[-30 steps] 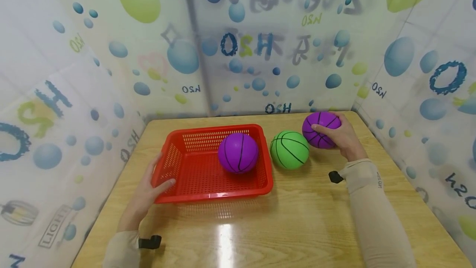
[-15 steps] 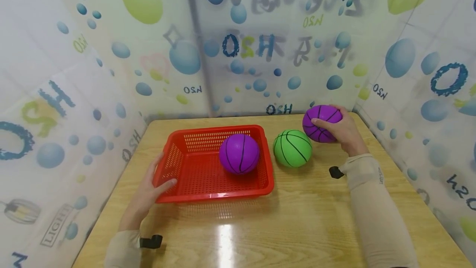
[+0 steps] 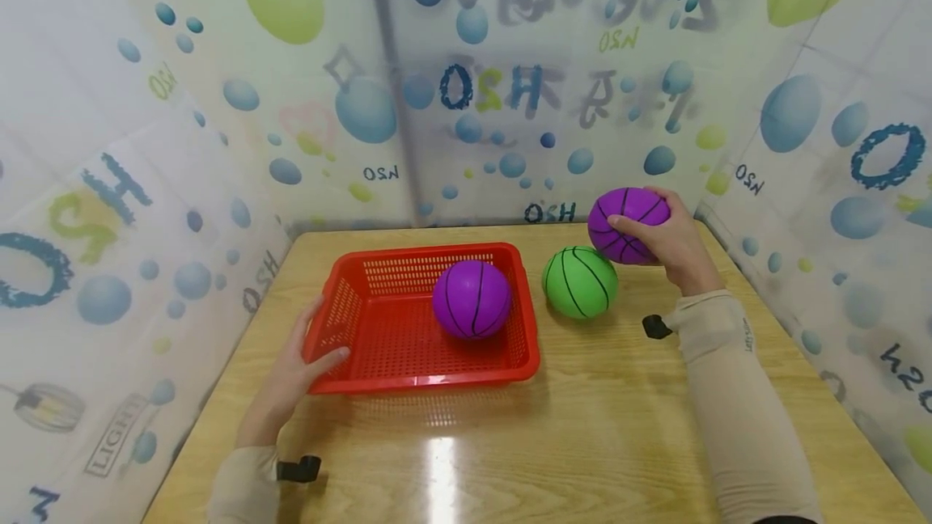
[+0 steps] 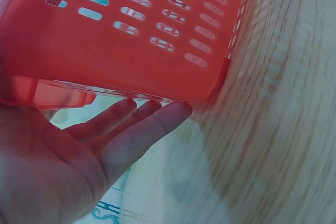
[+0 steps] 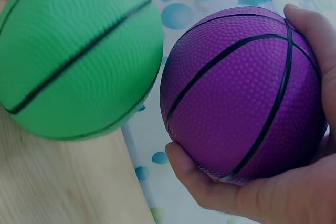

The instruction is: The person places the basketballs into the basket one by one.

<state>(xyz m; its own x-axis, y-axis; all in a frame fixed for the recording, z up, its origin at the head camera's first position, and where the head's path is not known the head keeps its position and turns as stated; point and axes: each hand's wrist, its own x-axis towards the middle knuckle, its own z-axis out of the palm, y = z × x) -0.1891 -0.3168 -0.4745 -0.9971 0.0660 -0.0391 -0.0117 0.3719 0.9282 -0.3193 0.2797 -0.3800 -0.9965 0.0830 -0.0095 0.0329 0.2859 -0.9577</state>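
Observation:
In the head view, my right hand [image 3: 677, 245] grips a purple mini basketball [image 3: 619, 237], raised off the table behind and right of a green mini basketball [image 3: 580, 281]. The right wrist view shows thumb and fingers spread round the purple ball [image 5: 247, 98], with the green ball [image 5: 79, 56] beside it. My left hand [image 3: 291, 370] holds the left end of a red plastic basket [image 3: 429, 383], thumb over the rim and fingers along the outside. Those fingers touch the basket wall [image 4: 105, 40] in the left wrist view. Another purple ball [image 3: 472, 299] sits in the basket's right half.
A wooden table [image 3: 553, 451] carries the basket and the green ball. Printed curtain-like sheets [image 3: 480, 160] close in the back and both sides. The green ball stands just right of the basket.
My right hand has lifted the purple ball upward. The green ball has shifted a little right and back, away from the basket. The left hand and basket stay nearly still.

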